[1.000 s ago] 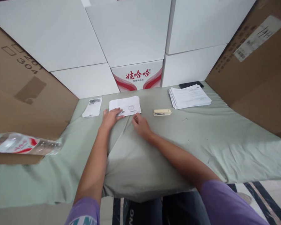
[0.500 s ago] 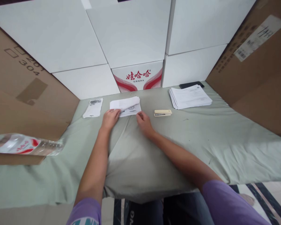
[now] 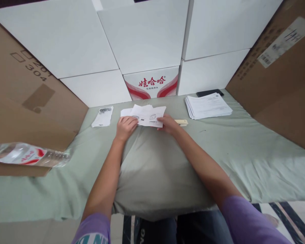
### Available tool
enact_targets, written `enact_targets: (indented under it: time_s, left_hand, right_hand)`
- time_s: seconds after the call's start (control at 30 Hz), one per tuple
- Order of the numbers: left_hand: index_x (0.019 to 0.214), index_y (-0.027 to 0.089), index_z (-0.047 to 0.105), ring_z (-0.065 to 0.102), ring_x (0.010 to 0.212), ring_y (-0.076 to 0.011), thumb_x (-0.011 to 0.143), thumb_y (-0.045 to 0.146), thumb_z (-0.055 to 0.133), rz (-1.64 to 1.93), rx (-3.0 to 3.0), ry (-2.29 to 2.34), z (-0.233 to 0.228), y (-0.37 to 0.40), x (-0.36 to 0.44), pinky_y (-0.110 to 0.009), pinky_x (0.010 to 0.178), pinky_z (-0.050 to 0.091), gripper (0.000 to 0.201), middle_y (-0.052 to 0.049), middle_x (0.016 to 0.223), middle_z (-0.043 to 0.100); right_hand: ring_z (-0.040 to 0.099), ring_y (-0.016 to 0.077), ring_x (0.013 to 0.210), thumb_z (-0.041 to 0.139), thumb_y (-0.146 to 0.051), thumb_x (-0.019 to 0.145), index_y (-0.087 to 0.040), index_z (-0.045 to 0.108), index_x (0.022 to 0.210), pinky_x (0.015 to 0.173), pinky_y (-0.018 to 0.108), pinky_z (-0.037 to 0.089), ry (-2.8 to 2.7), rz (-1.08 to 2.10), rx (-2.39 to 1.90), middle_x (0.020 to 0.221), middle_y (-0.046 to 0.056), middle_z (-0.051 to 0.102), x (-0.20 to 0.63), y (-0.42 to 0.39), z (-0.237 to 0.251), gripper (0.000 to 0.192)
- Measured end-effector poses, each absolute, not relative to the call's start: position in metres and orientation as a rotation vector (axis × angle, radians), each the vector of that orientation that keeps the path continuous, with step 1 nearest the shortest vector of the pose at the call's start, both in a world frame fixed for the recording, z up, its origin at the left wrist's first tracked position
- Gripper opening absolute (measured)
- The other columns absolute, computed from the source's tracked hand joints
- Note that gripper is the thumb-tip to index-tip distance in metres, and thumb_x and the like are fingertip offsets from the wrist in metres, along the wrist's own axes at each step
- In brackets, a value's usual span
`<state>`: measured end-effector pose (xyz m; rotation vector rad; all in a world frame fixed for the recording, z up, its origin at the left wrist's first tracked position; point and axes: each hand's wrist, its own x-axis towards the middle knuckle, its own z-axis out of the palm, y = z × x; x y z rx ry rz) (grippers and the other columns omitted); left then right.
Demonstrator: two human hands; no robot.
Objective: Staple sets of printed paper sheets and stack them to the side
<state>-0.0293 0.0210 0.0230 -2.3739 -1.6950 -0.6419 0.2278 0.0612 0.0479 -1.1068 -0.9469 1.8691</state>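
Both my hands hold a small bundle of printed white sheets over the green cloth. My left hand grips its left corner, and my right hand pinches its right edge. The top sheet is lifted and skewed to the right above the sheets under it. A beige stapler lies just right of my right hand, partly hidden by it.
A stack of printed papers lies at the back right with a black phone behind it. A small white packet sits at the back left. A water bottle lies at the left edge. Cardboard and white boxes wall the cloth-covered surface.
My right hand moved from the cloth to the sheets' right edge and lifted the top sheet, shifting it right. My left hand closed on the left corner. The stapler is now partly covered.
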Motion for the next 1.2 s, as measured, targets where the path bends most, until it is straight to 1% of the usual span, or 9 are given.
enact_targets:
  time_s: [0.07, 0.17, 0.3, 0.47, 0.7, 0.9, 1.07, 1.13, 1.2]
  left_hand:
    - [0.120, 0.023, 0.069, 0.058, 0.129, -0.0284, 0.101, 0.047, 0.049, -0.669, -2.257, -1.823, 0.020, 0.022, -0.034, -0.043, 0.109, 0.037, 0.037, -0.012, 0.134, 0.070]
    - [0.136, 0.023, 0.061, 0.051, 0.140, -0.0284, 0.094, 0.048, 0.063, -0.619, -2.222, -1.975, 0.016, 0.023, -0.040, -0.042, 0.116, 0.032, 0.050, -0.012, 0.148, 0.061]
    - [0.131, 0.027, 0.067, 0.052, 0.143, -0.0258, 0.092, 0.043, 0.068, -0.476, -2.371, -2.073, 0.013, 0.027, -0.039, -0.040, 0.118, 0.033, 0.043, -0.006, 0.149, 0.061]
    - [0.122, 0.027, 0.074, 0.063, 0.131, -0.0259, 0.093, 0.042, 0.067, -0.525, -2.335, -2.114, 0.013, 0.030, -0.035, -0.039, 0.111, 0.042, 0.033, -0.006, 0.137, 0.069]
    - [0.121, 0.028, 0.075, 0.063, 0.131, -0.0262, 0.092, 0.041, 0.068, -0.504, -2.355, -2.101, 0.017, 0.028, -0.038, -0.040, 0.109, 0.045, 0.032, -0.005, 0.134, 0.071]
    - [0.117, 0.029, 0.076, 0.066, 0.126, -0.0245, 0.100, 0.039, 0.053, -0.487, -2.402, -2.016, 0.016, 0.029, -0.040, -0.040, 0.107, 0.045, 0.030, -0.004, 0.133, 0.072]
    - [0.117, 0.023, 0.073, 0.069, 0.117, -0.0255, 0.099, 0.035, 0.046, -0.388, -2.406, -1.959, 0.014, 0.028, -0.039, -0.041, 0.107, 0.043, 0.035, -0.008, 0.127, 0.075]
    - [0.116, 0.020, 0.071, 0.066, 0.123, -0.0258, 0.098, 0.033, 0.043, -0.464, -2.360, -1.936, 0.016, 0.025, -0.038, -0.041, 0.110, 0.041, 0.036, -0.011, 0.130, 0.073]
    - [0.114, 0.019, 0.069, 0.056, 0.137, -0.0256, 0.099, 0.032, 0.040, -0.612, -2.252, -1.897, 0.019, 0.022, -0.037, -0.042, 0.114, 0.038, 0.034, -0.013, 0.141, 0.066]
  right_hand:
    - [0.071, 0.0236, 0.072, 0.059, -0.008, 0.083, -0.017, 0.066, 0.111, 0.049, 0.032, 0.058, -0.962, 1.694, -1.110, 0.088, 0.010, 0.075, 0.235, 0.068, 0.052, 0.030]
    - [0.073, 0.0226, 0.086, 0.061, -0.014, 0.083, -0.017, 0.066, 0.109, 0.068, 0.037, 0.064, -0.906, 1.472, -0.974, 0.096, 0.008, 0.076, 0.256, 0.080, 0.068, 0.027]
    - [0.072, 0.0242, 0.105, 0.058, -0.023, 0.085, -0.021, 0.064, 0.111, 0.082, 0.043, 0.064, -0.830, 1.327, -0.815, 0.107, 0.007, 0.075, 0.288, 0.088, 0.093, 0.026]
    - [0.070, 0.0246, 0.109, 0.053, -0.023, 0.085, -0.021, 0.064, 0.103, 0.085, 0.044, 0.063, -0.810, 1.327, -0.821, 0.108, 0.008, 0.074, 0.298, 0.085, 0.101, 0.021]
    - [0.070, 0.0241, 0.111, 0.052, -0.024, 0.084, -0.021, 0.062, 0.098, 0.086, 0.043, 0.061, -0.807, 1.333, -0.837, 0.107, 0.008, 0.074, 0.291, 0.083, 0.100, 0.018]
    - [0.072, 0.0247, 0.102, 0.053, -0.027, 0.083, -0.022, 0.062, 0.099, 0.085, 0.046, 0.060, -0.843, 1.306, -0.850, 0.107, 0.008, 0.073, 0.291, 0.088, 0.093, 0.018]
    - [0.072, 0.0240, 0.100, 0.052, -0.028, 0.084, -0.022, 0.062, 0.101, 0.084, 0.045, 0.060, -0.843, 1.317, -0.868, 0.106, 0.009, 0.073, 0.288, 0.090, 0.089, 0.021]
    - [0.072, 0.0238, 0.100, 0.052, -0.028, 0.084, -0.022, 0.061, 0.102, 0.084, 0.044, 0.060, -0.823, 1.328, -0.866, 0.107, 0.009, 0.073, 0.288, 0.090, 0.089, 0.021]
    - [0.071, 0.0236, 0.103, 0.052, -0.029, 0.084, -0.022, 0.061, 0.102, 0.084, 0.043, 0.060, -0.818, 1.336, -0.866, 0.109, 0.008, 0.073, 0.288, 0.090, 0.089, 0.021]
